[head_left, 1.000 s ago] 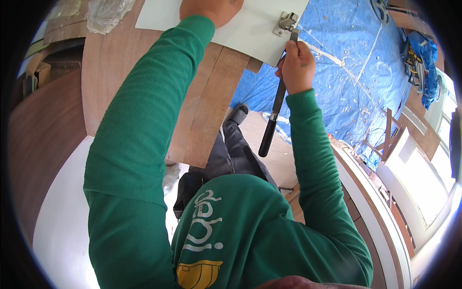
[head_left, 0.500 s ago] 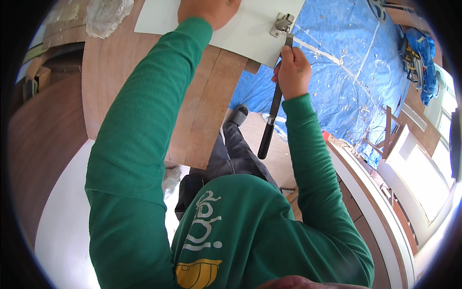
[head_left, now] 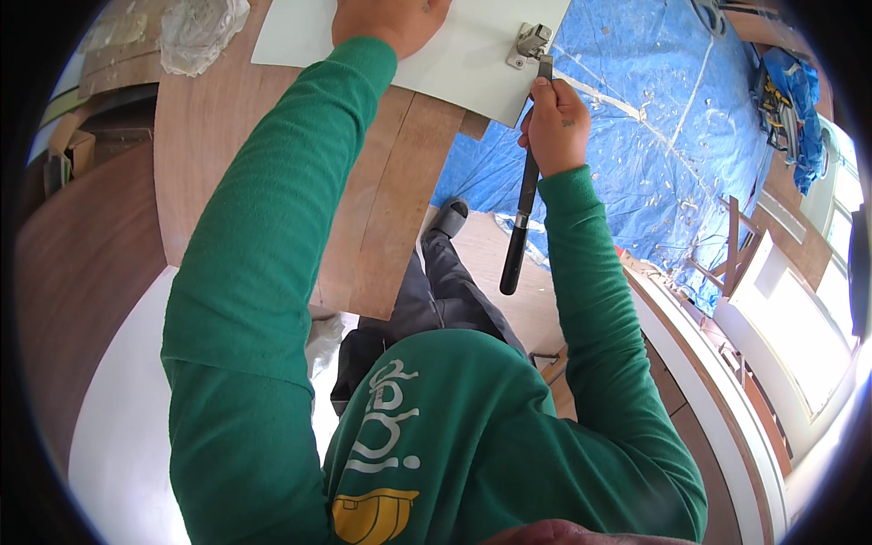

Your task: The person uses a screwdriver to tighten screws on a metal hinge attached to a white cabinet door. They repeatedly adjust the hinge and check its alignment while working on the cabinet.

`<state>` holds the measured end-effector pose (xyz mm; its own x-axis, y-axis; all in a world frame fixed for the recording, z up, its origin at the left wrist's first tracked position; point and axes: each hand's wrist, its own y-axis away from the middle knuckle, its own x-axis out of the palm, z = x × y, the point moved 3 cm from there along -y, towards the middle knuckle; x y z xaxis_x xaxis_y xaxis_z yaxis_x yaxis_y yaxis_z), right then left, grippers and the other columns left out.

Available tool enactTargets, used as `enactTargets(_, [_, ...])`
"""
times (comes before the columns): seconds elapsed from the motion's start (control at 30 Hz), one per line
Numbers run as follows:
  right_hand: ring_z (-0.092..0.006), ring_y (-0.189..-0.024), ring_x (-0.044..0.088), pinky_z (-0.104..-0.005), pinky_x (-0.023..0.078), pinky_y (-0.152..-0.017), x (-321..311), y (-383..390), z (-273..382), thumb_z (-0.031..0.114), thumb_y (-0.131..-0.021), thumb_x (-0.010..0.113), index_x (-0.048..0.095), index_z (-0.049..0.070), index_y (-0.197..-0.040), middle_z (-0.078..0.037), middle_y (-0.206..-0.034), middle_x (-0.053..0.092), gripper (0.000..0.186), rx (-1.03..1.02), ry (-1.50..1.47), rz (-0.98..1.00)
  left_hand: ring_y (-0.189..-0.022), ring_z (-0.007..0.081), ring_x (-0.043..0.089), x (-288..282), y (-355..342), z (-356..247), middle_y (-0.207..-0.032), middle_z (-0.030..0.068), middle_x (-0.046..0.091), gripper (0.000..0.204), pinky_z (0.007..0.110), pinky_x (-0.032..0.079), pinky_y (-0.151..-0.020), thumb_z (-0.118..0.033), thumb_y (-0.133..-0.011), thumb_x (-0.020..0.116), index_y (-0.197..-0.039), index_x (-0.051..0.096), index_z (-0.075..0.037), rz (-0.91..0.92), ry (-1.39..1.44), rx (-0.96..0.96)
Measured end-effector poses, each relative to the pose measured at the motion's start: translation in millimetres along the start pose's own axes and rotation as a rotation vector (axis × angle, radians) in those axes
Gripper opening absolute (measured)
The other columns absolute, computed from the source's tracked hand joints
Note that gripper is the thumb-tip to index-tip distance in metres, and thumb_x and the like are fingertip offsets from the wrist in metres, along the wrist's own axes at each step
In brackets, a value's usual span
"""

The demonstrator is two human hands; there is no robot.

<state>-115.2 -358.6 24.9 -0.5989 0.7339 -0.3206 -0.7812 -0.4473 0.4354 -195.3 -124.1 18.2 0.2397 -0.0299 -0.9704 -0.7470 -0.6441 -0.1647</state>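
A white panel (head_left: 445, 82) with a metal cabinet hinge (head_left: 529, 44) at its right edge lies on a brown wooden worktop. My left hand (head_left: 391, 20) rests on the panel at the top of the view, its fingers cut off by the picture's edge. Beside the panel's right edge, my right hand (head_left: 556, 123) is closed round the dark flat blade of a long file (head_left: 527, 195). The file's tip reaches up close to the hinge, and its black handle hangs down toward me.
Clear plastic wrapping (head_left: 204, 34) lies at the far left of the worktop (head_left: 363, 200). A blue tarp (head_left: 672, 182) strewn with debris covers the floor to the right. Farther right are a blue bag (head_left: 804, 109) with tools and some wooden pieces (head_left: 731, 241).
My right hand and the file have shifted slightly to the right, the handle swinging right and up a little. The panel and my left hand have moved slightly left.
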Motion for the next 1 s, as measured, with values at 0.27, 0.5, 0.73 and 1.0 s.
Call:
enactTargets(0.27, [-0.0121,-0.042,0.051,-0.0310,0.042,-0.041,3.4,2.1,0.4,0.024,-0.105,0.054,0.054,0.003,-0.078,-0.003,-0.054,0.050,0.034,0.001,-0.020,-0.020,-0.155,0.0331,0.025,0.6,0.1,-0.5,-0.167,0.0180,0.030,0.070,0.055,0.013,-0.127,-0.050,-0.105,0.043,-0.156,0.038,-0.003,0.009,0.005,-0.013])
enactTargets(0.5, [-0.0119,-0.042,0.050,-0.0315,0.042,-0.040,5.2,18.6,-5.8,0.023,-0.105,0.054,0.051,0.003,-0.076,-0.003,-0.055,0.049,0.035,0.056,0.003,-0.031,-0.155,0.0332,0.025,-0.2,-1.2,0.6,-0.167,0.0186,0.030,0.070,0.055,0.014,-0.127,-0.049,-0.105,0.044,-0.156,0.037,-0.002,0.032,0.005,-0.005])
enactTargets(0.73, [-0.0125,-0.041,0.049,-0.0298,0.041,-0.039,4.2,3.9,-9.5,0.025,-0.105,0.054,0.056,0.003,-0.080,-0.004,-0.054,0.050,0.033,-0.023,0.019,-0.040,-0.156,0.0332,0.024,-2.3,-1.2,-0.9,-0.167,0.0186,0.030,0.070,0.055,0.014,-0.127,-0.049,-0.105,0.044,-0.156,0.038,-0.002,0.034,0.015,-0.004])
enactTargets(1.0, [-0.0119,-0.042,0.049,-0.0306,0.042,-0.040,1.1,-8.4,1.8,0.026,-0.105,0.055,0.059,0.002,-0.086,-0.003,-0.056,0.051,0.030,0.027,-0.044,-0.027,-0.155,0.0328,0.024,-0.7,-0.1,-0.8,-0.167,0.0179,0.029,0.070,0.054,0.013,-0.128,-0.049,-0.105,0.044,-0.157,0.037,-0.002,0.026,0.007,-0.003])
